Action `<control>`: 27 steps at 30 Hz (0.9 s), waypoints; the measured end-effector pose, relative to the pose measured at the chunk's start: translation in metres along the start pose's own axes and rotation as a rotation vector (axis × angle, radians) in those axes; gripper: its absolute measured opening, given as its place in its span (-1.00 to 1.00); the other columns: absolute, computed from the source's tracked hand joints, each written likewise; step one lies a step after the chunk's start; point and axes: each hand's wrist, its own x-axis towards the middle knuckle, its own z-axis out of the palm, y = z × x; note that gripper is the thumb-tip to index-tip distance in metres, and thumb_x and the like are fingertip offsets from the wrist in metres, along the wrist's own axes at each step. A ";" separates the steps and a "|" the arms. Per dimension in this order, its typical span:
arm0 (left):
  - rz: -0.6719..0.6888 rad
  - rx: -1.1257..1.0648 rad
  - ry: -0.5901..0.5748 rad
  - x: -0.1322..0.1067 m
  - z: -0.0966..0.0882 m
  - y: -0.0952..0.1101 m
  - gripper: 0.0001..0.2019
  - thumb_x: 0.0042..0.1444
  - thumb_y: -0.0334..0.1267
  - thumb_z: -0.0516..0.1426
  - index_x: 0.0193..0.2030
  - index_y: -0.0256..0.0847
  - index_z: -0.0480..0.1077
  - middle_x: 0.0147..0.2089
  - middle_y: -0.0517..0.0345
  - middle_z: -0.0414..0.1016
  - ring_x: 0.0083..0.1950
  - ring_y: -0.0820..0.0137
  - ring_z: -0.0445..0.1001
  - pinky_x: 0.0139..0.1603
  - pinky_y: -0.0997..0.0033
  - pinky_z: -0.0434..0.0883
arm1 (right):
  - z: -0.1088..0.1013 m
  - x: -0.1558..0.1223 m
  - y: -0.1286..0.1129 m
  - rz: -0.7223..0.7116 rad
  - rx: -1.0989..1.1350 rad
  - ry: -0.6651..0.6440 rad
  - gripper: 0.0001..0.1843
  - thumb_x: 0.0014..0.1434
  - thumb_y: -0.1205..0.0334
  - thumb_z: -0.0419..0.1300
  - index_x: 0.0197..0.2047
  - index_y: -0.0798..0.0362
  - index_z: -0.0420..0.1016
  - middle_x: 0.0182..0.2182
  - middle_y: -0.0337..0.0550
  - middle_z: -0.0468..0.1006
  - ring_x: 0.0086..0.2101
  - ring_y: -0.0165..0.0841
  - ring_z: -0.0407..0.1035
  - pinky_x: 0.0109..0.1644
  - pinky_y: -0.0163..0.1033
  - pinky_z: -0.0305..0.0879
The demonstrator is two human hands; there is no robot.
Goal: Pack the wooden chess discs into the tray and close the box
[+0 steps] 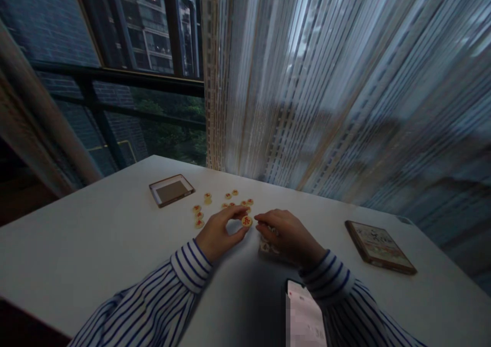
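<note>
Between the thumb and fingers of my left hand (pixel 220 234) is a round Chinese chess piece (pixel 246 221) with a red character, its face turned up towards me. Just to the right, my right hand (pixel 287 234) has its fingers pinched together; whatever they hold, if anything, is hidden. Under that hand lies a patterned block or stack of pieces (pixel 266 247), mostly covered. Beyond my left hand, several loose chess pieces (pixel 198 215) with red characters lie in small groups on the white table (pixel 115 234).
An open shallow box half (pixel 157 198) lies at the back left. To the right rests a closed-looking flat box lid (pixel 383 247) with a printed picture. A lit phone (pixel 307 316) lies near my right forearm. String curtains (pixel 268 81) hang along the far edge.
</note>
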 end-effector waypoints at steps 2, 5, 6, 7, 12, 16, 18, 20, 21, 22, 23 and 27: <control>0.011 -0.009 -0.006 0.002 0.004 0.004 -0.65 -0.07 -0.34 0.18 -0.08 -0.25 0.34 -0.19 0.04 0.51 -0.19 0.37 0.50 -0.11 0.35 0.45 | 0.000 -0.004 0.003 0.008 0.021 0.014 -0.76 0.13 0.25 0.10 -0.12 0.06 0.44 -0.28 -0.11 0.56 -0.24 -0.31 0.40 -0.15 -0.19 0.25; 0.006 -0.024 -0.014 0.004 0.010 0.008 -0.67 -0.07 -0.32 0.19 -0.10 -0.24 0.35 -0.21 0.05 0.53 -0.20 0.37 0.51 -0.11 0.35 0.45 | -0.001 -0.009 0.006 0.024 0.066 0.028 -0.76 0.14 0.23 0.10 -0.12 0.04 0.44 -0.29 -0.13 0.56 -0.26 -0.32 0.40 -0.16 -0.20 0.26; 0.001 -0.029 -0.017 0.004 0.011 0.008 -0.67 -0.07 -0.31 0.19 -0.11 -0.24 0.35 -0.21 0.05 0.53 -0.20 0.36 0.52 -0.11 0.35 0.45 | -0.002 -0.010 0.007 0.028 0.083 0.033 -0.76 0.14 0.22 0.10 -0.12 0.04 0.44 -0.30 -0.13 0.56 -0.26 -0.32 0.40 -0.17 -0.21 0.26; -0.006 -0.037 -0.024 0.004 0.013 0.009 -0.68 -0.07 -0.30 0.19 -0.11 -0.24 0.35 -0.21 0.05 0.54 -0.20 0.36 0.52 -0.11 0.34 0.45 | -0.002 -0.011 0.008 0.032 0.101 0.040 -0.76 0.14 0.21 0.10 -0.12 0.04 0.45 -0.30 -0.13 0.56 -0.27 -0.33 0.40 -0.17 -0.22 0.26; -0.060 -0.091 -0.049 0.006 0.017 0.010 -0.71 -0.06 -0.25 0.20 -0.15 -0.24 0.37 -0.22 0.05 0.55 -0.20 0.35 0.52 -0.10 0.32 0.45 | 0.000 -0.014 0.011 0.056 0.159 0.078 -0.76 0.16 0.19 0.07 -0.15 0.05 0.46 -0.30 -0.11 0.55 -0.29 -0.35 0.41 -0.20 -0.26 0.28; -0.129 -0.185 -0.045 0.005 0.020 0.010 -0.70 -0.07 -0.24 0.21 -0.17 -0.25 0.38 -0.21 0.05 0.55 -0.19 0.33 0.52 -0.07 0.29 0.44 | 0.000 -0.014 0.012 0.089 0.193 0.049 -0.74 0.15 0.18 0.09 -0.12 0.05 0.45 -0.30 -0.11 0.55 -0.28 -0.36 0.40 -0.20 -0.27 0.28; -0.168 -0.249 -0.035 0.004 0.022 0.008 -0.71 -0.09 -0.24 0.23 -0.18 -0.25 0.39 -0.22 0.05 0.55 -0.19 0.33 0.52 -0.06 0.28 0.44 | 0.000 -0.014 0.011 0.096 0.209 0.037 -0.73 0.13 0.18 0.12 -0.10 0.04 0.45 -0.29 -0.12 0.55 -0.27 -0.36 0.40 -0.19 -0.27 0.28; -0.213 -0.329 -0.026 0.002 0.024 0.005 -0.70 -0.12 -0.25 0.24 -0.20 -0.25 0.40 -0.22 0.05 0.55 -0.19 0.32 0.52 -0.05 0.26 0.44 | 0.001 -0.014 0.011 0.099 0.215 0.029 -0.73 0.13 0.18 0.12 -0.09 0.01 0.44 -0.29 -0.14 0.55 -0.28 -0.36 0.40 -0.20 -0.28 0.27; -0.238 -0.380 -0.024 0.001 0.025 0.004 -0.70 -0.13 -0.25 0.25 -0.20 -0.26 0.39 -0.21 0.05 0.55 -0.18 0.31 0.52 -0.04 0.26 0.44 | 0.002 -0.014 0.011 0.100 0.213 0.027 -0.73 0.13 0.18 0.12 -0.09 -0.01 0.44 -0.30 -0.14 0.55 -0.28 -0.36 0.40 -0.20 -0.28 0.27; -0.263 -0.440 -0.024 0.000 0.027 0.003 -0.68 -0.14 -0.25 0.26 -0.20 -0.26 0.39 -0.20 0.03 0.55 -0.18 0.31 0.52 -0.04 0.25 0.44 | 0.003 -0.014 0.011 0.100 0.209 0.028 -0.74 0.13 0.18 0.11 -0.10 -0.01 0.45 -0.30 -0.14 0.55 -0.28 -0.36 0.40 -0.20 -0.28 0.27; -0.291 -0.506 -0.023 -0.001 0.028 0.002 -0.67 -0.15 -0.25 0.26 -0.19 -0.27 0.39 -0.19 0.02 0.54 -0.17 0.30 0.52 -0.03 0.24 0.43 | 0.003 -0.013 0.011 0.100 0.202 0.031 -0.75 0.14 0.18 0.10 -0.11 -0.01 0.45 -0.31 -0.14 0.55 -0.29 -0.36 0.40 -0.21 -0.28 0.27; -0.422 -0.742 0.000 -0.001 0.030 0.001 -0.62 -0.20 -0.21 0.29 -0.20 -0.30 0.38 -0.17 -0.04 0.55 -0.14 0.26 0.51 -0.01 0.19 0.42 | 0.004 -0.011 0.010 0.064 0.162 0.052 -0.77 0.14 0.18 0.10 -0.15 0.03 0.47 -0.35 -0.13 0.56 -0.33 -0.36 0.40 -0.24 -0.28 0.26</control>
